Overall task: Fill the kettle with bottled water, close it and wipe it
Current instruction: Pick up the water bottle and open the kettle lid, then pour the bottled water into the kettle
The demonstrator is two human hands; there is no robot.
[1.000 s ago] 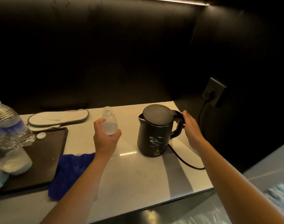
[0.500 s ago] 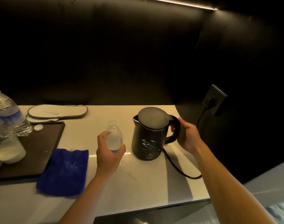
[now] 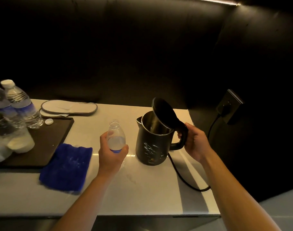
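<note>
A black electric kettle stands on the white counter, right of centre. Its lid is tipped up and the steel inside shows. My right hand is wrapped around the kettle handle. My left hand holds an uncapped clear water bottle upright, just left of the kettle and apart from it. A blue cloth lies flat on the counter to the left of my left hand.
A dark tray at the left carries capped water bottles, white cups and a loose white cap. A white slipper lies behind it. The kettle's cord runs to a wall socket. The counter's front edge is near me.
The kettle lid has swung up from shut to open. My right hand has closed further round the handle. The bottle in my left hand stays upright beside the kettle.
</note>
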